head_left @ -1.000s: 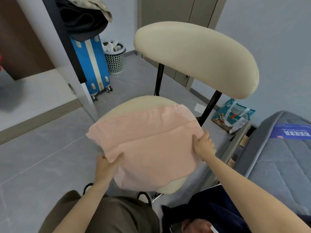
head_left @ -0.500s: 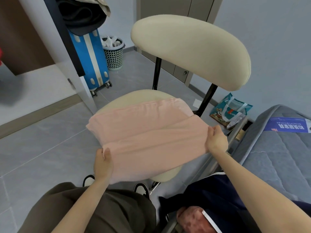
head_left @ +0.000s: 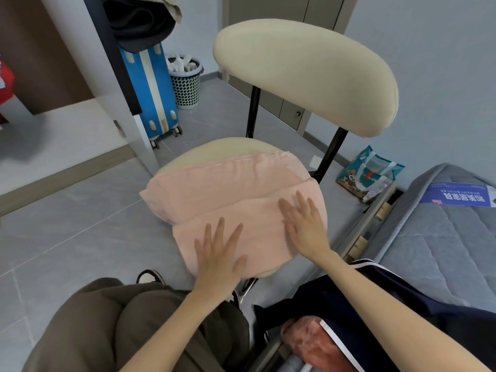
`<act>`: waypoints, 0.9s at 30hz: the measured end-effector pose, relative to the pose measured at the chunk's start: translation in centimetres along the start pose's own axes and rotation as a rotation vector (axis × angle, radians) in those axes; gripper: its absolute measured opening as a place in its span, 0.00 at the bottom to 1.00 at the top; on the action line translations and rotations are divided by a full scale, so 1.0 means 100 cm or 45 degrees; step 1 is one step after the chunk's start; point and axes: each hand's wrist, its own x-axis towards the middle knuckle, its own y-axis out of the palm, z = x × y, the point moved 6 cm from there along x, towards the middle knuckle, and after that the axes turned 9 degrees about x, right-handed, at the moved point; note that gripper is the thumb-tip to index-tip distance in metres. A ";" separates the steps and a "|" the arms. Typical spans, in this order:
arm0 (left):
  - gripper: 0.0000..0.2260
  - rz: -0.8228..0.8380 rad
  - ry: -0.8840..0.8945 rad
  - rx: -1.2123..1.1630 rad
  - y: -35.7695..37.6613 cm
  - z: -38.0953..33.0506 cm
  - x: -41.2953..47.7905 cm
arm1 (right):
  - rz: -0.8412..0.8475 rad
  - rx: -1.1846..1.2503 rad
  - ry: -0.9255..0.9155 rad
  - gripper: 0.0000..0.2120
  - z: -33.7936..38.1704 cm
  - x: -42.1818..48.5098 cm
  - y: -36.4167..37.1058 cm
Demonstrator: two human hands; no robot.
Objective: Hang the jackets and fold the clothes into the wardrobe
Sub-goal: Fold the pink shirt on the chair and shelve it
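Folded pink garment (head_left: 228, 183) lies on chair seat (head_left: 214, 149), long axis left to right; left hand (head_left: 217, 253) and right hand (head_left: 303, 224) press its near layer, fingers (head_left: 302, 202) straight, spread, gripping nothing.

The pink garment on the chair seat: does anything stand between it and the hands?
Nothing visible does. The left hand and right hand lie flat, fingers straight, directly on the pink garment, which rests on the chair seat.
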 end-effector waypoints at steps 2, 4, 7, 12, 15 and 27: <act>0.29 0.071 -0.074 0.027 0.008 -0.007 0.005 | 0.086 0.008 -0.062 0.24 0.016 0.007 0.005; 0.27 0.065 -0.147 0.026 0.008 -0.003 0.012 | 0.124 -0.004 -0.023 0.24 0.021 0.018 0.006; 0.26 -0.018 -0.169 0.049 -0.003 0.013 0.027 | 0.098 -0.057 0.094 0.26 0.011 0.040 -0.006; 0.25 -0.071 -0.164 0.198 -0.021 0.041 0.058 | 0.174 -0.362 0.153 0.22 -0.008 0.070 -0.014; 0.23 -0.074 -0.185 0.248 -0.029 0.053 0.068 | 0.131 -0.494 0.092 0.18 -0.011 0.077 -0.020; 0.27 0.122 -0.130 -0.378 -0.060 0.073 0.071 | -0.034 -0.581 -0.032 0.14 -0.026 0.057 -0.076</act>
